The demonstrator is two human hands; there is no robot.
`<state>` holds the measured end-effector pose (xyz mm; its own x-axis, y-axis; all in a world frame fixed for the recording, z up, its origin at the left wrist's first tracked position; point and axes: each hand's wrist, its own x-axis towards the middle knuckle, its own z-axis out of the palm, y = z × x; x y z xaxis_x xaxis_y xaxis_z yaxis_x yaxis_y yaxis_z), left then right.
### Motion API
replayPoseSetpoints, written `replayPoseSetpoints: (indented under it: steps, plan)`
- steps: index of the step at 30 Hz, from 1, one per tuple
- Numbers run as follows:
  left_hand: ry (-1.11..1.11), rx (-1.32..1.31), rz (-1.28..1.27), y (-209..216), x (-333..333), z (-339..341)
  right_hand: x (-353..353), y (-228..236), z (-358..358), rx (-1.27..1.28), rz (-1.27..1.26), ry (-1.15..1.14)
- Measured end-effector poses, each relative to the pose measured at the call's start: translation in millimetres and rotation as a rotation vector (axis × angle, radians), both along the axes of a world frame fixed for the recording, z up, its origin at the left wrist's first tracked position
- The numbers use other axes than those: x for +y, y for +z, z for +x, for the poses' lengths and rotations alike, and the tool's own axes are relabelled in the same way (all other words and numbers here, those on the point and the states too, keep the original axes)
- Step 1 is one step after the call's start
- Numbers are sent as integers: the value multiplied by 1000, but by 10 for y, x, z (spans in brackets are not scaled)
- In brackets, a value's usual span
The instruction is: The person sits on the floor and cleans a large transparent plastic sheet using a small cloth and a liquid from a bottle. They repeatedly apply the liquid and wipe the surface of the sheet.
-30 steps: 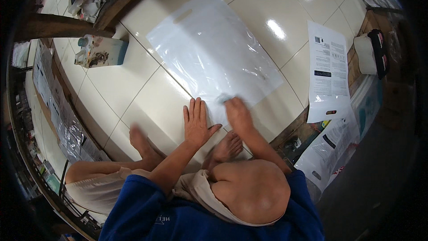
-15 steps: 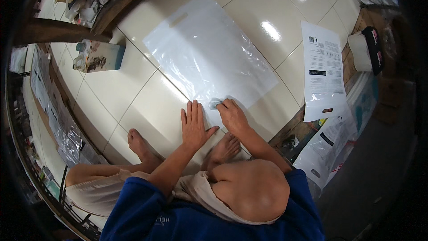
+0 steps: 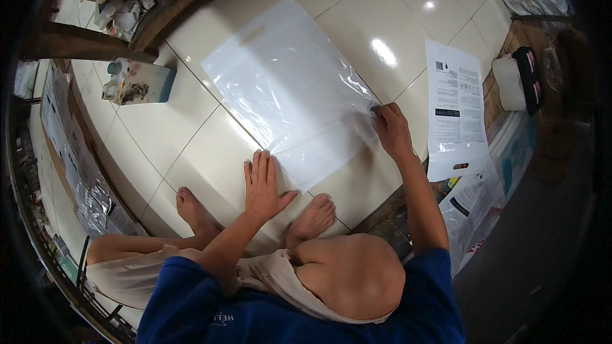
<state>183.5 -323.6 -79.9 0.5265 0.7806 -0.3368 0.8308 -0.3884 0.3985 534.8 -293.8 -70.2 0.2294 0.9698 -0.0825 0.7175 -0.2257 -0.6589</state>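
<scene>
A white, glossy plastic bag [image 3: 287, 89] lies flat on the tiled floor, its oval handle slot at the far left end. My left hand [image 3: 262, 192] rests palm down beside the bag's near corner, fingers stretched out and fingertips at its edge. Toward the bag's right edge, my right hand [image 3: 394, 129] has its fingers closed on a small crumpled grey-blue cloth [image 3: 373, 109]. Most of the cloth is hidden by the fingers, and it touches or nearly touches the bag's surface.
A stained plastic jug [image 3: 143, 81] with a green cap stands at left. Right of the bag lies a printed white bag [image 3: 454, 105], with another printed bag [image 3: 475, 194] below it. A black-and-white pouch [image 3: 519, 79] sits farther right. Wooden beams [image 3: 89, 41] stand at upper left.
My right hand has swept right and away from me with the cloth, from the bag's near corner to its right edge. My left hand has shifted slightly left and nearer.
</scene>
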Motion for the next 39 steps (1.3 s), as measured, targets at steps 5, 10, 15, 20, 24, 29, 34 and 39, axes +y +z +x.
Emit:
replayPoseSetpoints:
  steps: [5, 10, 15, 20, 24, 29, 34, 39]
  plan:
    - [-412, -388, -8, -156, 22, 589, -109, 3, 194, -312, -70, 450]
    - [-717, -301, 92, -322, 58, 1429, -130, -162, 254, -225, -86, 566]
    - [-687, -232, 71, -469, 74, 1485, -97, -342, 277, -163, -5, 529]
    - [-671, -260, 40, -465, 69, 1449, 605, -470, 222, -147, 111, 487]
    - [-664, -283, 26, -472, 54, 1516, 1335, -526, 183, -125, 101, 508]
    - [-629, -276, 40, -430, 73, 1474, 1341, -165, 271, -23, 50, 369]
    - [-644, -230, 28, -453, 39, 1465, 199, -157, 455, -153, -95, 576]
    - [-682, -202, 13, -357, 62, 1479, 267, -361, 308, -136, -65, 432]
